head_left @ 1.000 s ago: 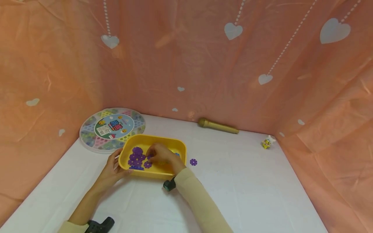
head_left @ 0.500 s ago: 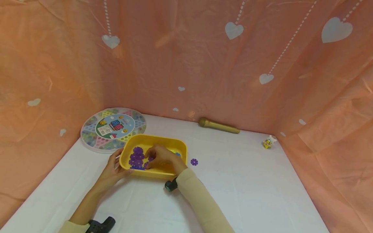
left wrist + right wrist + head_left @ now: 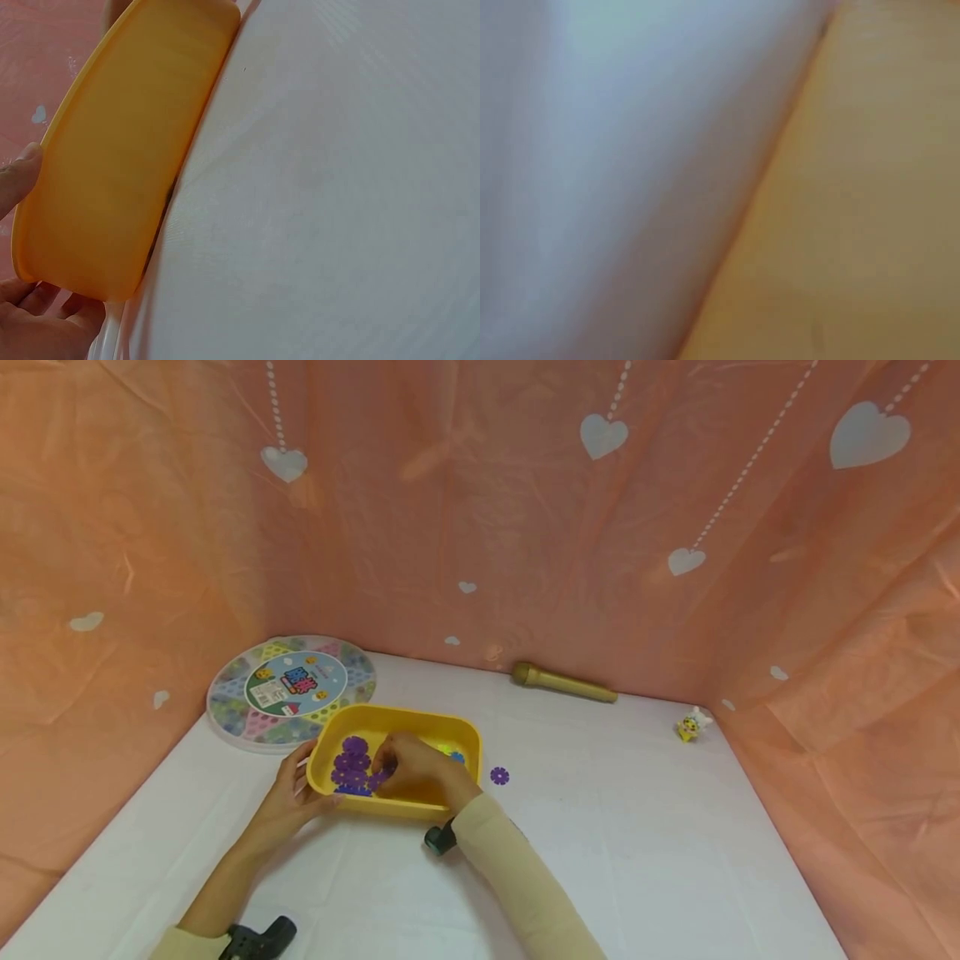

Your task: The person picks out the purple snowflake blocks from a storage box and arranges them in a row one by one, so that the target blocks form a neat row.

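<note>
A yellow plastic tray with rounded corners stands on the white-covered table. My left hand grips its left end, thumb on the near rim and fingers round the side; the left wrist view shows that hand against the tray's wall. Inside the tray, purple snowflake discs lie heaped at the left, with dark blue ones along the near wall. My right hand reaches in and pinches a purple snowflake disc beside the heap. The right wrist view holds only blurred tray wall.
One loose purple disc lies right of the tray. A round, clear-covered game board sits behind it at the left. Farther back are a gold microphone and a small yellow-and-white figurine. Orange cloth walls the table.
My right thumb and fingers have shifted slightly within the tray and closed together on a purple disc near the heap. The left hand stays on the tray's end.
</note>
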Motion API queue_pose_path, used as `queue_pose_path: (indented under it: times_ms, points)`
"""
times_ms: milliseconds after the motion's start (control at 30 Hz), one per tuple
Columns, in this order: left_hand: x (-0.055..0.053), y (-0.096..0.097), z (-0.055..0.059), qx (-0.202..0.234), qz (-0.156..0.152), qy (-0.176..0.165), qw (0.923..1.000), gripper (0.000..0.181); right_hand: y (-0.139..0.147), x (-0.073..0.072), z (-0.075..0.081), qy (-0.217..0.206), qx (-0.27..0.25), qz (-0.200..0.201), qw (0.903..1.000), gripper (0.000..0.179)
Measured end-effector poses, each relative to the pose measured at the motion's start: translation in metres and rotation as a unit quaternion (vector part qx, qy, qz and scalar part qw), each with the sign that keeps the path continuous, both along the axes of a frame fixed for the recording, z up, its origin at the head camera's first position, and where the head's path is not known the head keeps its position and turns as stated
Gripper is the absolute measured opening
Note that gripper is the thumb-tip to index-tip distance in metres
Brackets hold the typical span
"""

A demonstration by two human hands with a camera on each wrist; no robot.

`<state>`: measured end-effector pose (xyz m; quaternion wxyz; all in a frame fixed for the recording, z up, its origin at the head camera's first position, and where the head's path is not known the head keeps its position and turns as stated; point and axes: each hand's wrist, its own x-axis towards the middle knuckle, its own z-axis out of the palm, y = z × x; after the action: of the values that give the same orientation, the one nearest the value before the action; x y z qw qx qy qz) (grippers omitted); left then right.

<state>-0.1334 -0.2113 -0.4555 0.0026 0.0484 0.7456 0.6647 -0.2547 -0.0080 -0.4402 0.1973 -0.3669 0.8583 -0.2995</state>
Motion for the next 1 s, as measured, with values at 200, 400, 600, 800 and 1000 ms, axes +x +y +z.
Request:
queue_pose_path:
  times_ms: [200, 400, 600, 800, 1000]
  points:
    - [0.000, -0.001, 0.002, -0.010, 0.000, -0.001, 1.0000, 0.094, 0.005, 0.005, 0.014, 0.006, -0.052, -0.028, 0.9982, 0.027]
    - [0.000, -0.001, 0.003, -0.016, 0.003, -0.013, 0.9998, 0.095, 0.037, 0.010, 0.027, 0.026, -0.143, -0.061, 0.9875, 0.032]
    - [-0.001, 0.000, 0.001, -0.012, 0.007, -0.012, 0.9998, 0.095, 0.093, 0.008, 0.022, 0.119, -0.233, -0.105, 0.9595, 0.032]
    - [-0.001, 0.001, 0.001, -0.018, 0.006, -0.015, 0.9997, 0.095, 0.151, 0.026, 0.034, 0.140, -0.240, -0.168, 0.9459, 0.030]
    - [-0.001, -0.001, 0.004, -0.035, 0.005, -0.026, 0.9990, 0.096, 0.197, 0.032, 0.023, 0.151, -0.209, -0.217, 0.9417, 0.031]
